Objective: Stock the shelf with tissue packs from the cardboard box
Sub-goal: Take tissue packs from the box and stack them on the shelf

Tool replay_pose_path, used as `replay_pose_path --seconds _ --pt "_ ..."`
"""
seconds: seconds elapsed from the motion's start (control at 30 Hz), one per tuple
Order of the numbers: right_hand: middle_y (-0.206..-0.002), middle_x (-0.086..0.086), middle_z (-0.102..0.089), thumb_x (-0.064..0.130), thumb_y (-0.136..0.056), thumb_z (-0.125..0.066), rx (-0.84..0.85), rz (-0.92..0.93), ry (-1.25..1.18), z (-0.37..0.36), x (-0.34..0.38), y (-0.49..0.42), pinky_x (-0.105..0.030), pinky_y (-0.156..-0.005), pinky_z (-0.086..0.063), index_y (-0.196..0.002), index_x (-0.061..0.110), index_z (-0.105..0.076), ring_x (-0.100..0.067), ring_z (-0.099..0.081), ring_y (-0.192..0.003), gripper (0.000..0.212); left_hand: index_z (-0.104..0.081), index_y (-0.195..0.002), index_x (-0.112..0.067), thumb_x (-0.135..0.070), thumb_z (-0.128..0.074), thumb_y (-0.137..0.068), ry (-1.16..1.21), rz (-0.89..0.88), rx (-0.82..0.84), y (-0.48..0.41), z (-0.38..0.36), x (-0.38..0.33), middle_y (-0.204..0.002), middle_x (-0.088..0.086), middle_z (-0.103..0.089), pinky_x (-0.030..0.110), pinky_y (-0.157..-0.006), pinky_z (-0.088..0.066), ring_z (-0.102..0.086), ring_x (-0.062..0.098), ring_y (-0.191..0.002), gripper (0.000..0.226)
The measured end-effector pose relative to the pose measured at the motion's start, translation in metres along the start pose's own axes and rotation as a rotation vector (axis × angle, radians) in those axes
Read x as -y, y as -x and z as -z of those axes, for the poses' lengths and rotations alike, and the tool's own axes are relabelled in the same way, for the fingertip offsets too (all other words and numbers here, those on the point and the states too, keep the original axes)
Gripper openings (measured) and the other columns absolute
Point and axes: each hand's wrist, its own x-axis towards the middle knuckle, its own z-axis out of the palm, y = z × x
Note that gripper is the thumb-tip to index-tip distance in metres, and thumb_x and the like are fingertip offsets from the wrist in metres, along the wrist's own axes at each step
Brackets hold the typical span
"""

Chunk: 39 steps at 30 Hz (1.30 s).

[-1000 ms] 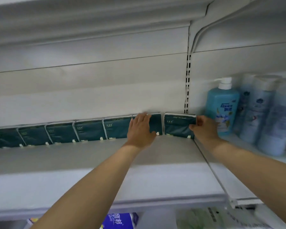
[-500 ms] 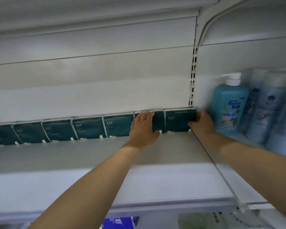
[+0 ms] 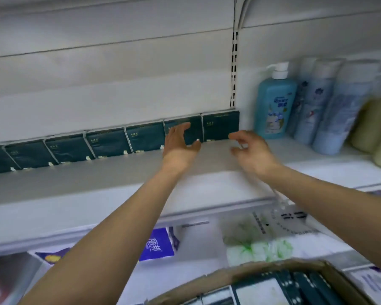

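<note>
The pale grey shelf (image 3: 97, 186) carries one row of dark teal tissue packs (image 3: 108, 143). They stand on edge, side by side and touching, along the back panel, and the row ends at the slotted upright (image 3: 234, 69). On the adjoining shelf section (image 3: 317, 170) to the right stand a blue pump bottle (image 3: 273, 106), pale blue cylindrical bottles (image 3: 312, 102) just beside it, and blurred yellowish bottles (image 3: 370, 124).

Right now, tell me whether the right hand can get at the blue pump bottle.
Probably yes. The right hand hovers empty just left of the blue pump bottle, with only bare shelf between them; the bottle stands leftmost in its group, so nothing blocks it.
</note>
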Motion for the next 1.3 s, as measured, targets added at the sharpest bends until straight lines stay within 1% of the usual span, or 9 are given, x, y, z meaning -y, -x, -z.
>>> replay_pose_path --seconds 0.2,0.43,0.53,0.67,0.8,0.93,1.1,1.2,1.3 --pt "-0.095 0.004 -0.062 0.005 -0.090 -0.058 -0.108 0.217 0.033 0.020 0.023 0.096 -0.006 -0.071 -0.035 -0.106 0.014 -0.066 -0.007 -0.051 -0.081 0.020 -0.053 -0.127 -0.018 -0.007 -0.059 -0.091 0.349 -0.029 0.052 0.097 0.020 -0.028 -0.117 -0.002 -0.062 0.020 -0.085 -0.049 -0.063 0.009 -0.096 0.038" --pt "-0.091 0.009 -0.062 0.014 -0.094 -0.056 0.195 0.354 0.280 0.019 0.015 0.195 -0.022 -0.068 -0.045 -0.105 0.018 -0.064 -0.007 -0.055 -0.077 0.015 -0.058 -0.115 -0.018 -0.001 -0.050 -0.094 0.503 0.223 0.237 0.201 0.046 -0.006 -0.096 0.005 -0.072 0.028 -0.074 -0.055 -0.070 0.017 -0.076 0.028" --pt "-0.100 0.009 -0.059 0.026 -0.095 -0.053 0.595 0.185 0.517 0.005 -0.009 0.227 -0.032 -0.074 -0.044 -0.116 0.026 -0.058 -0.016 -0.057 -0.095 0.021 -0.062 -0.108 -0.018 -0.001 -0.050 -0.093 0.475 0.379 0.316 0.237 0.045 0.024 -0.094 0.006 -0.073 0.032 -0.073 -0.053 -0.069 0.017 -0.075 0.025" --pt "-0.150 -0.004 -0.029 0.020 -0.087 -0.060 0.954 -0.012 0.915 -0.016 -0.043 0.262 -0.049 -0.110 -0.029 -0.144 0.026 -0.033 -0.027 -0.024 -0.137 0.065 -0.063 -0.103 -0.022 -0.005 -0.053 -0.094 0.431 0.515 0.410 0.276 0.044 0.059 -0.091 0.010 -0.073 0.032 -0.077 -0.051 -0.068 0.017 -0.080 0.021" --pt "-0.160 -0.002 0.008 0.007 -0.086 -0.062 0.966 -0.123 1.058 -0.035 -0.055 0.281 -0.068 -0.111 -0.010 -0.152 0.027 0.001 -0.036 0.007 -0.147 0.093 -0.062 -0.099 -0.017 -0.004 -0.053 -0.094 0.486 0.615 0.477 0.296 0.049 0.076 -0.091 0.006 -0.072 0.022 -0.067 -0.050 -0.064 0.018 -0.074 0.016" --pt "-0.157 -0.005 -0.011 -0.004 -0.081 -0.056 0.746 -0.023 1.114 -0.045 -0.065 0.288 -0.055 -0.107 -0.032 -0.149 0.028 -0.010 -0.036 -0.013 -0.143 0.089 -0.062 -0.103 -0.017 -0.005 -0.051 -0.095 0.498 0.631 0.509 0.305 0.054 0.086 -0.092 0.004 -0.073 0.027 -0.073 -0.047 -0.065 0.016 -0.074 0.019" --pt "-0.131 0.006 -0.049 0.024 -0.090 -0.053 0.484 -0.076 0.897 -0.036 -0.067 0.293 -0.034 -0.091 -0.040 -0.136 0.034 -0.039 -0.017 -0.042 -0.118 0.049 -0.063 -0.106 -0.018 -0.007 -0.051 -0.096 0.510 0.628 0.510 0.304 0.060 0.089 -0.092 0.003 -0.073 0.027 -0.076 -0.050 -0.066 0.016 -0.078 0.018" --pt "-0.111 0.005 -0.065 0.022 -0.087 -0.065 0.184 -0.385 0.189 -0.033 -0.042 0.301 -0.031 -0.078 -0.054 -0.117 0.029 -0.053 -0.012 -0.062 -0.097 0.034 -0.063 -0.107 -0.015 -0.008 -0.054 -0.096 0.571 0.631 0.508 0.304 0.058 0.084 -0.090 0.002 -0.074 0.026 -0.075 -0.052 -0.065 0.016 -0.077 0.016" --pt "-0.101 -0.007 -0.073 0.013 -0.091 -0.063 0.034 -0.649 -0.429 -0.029 -0.006 0.308 -0.033 -0.074 -0.056 -0.109 0.015 -0.065 -0.022 -0.070 -0.088 0.018 -0.065 -0.108 -0.019 -0.013 -0.057 -0.095 0.588 0.609 0.515 0.305 0.056 0.079 -0.093 -0.001 -0.074 0.026 -0.079 -0.056 -0.069 0.014 -0.081 0.016"
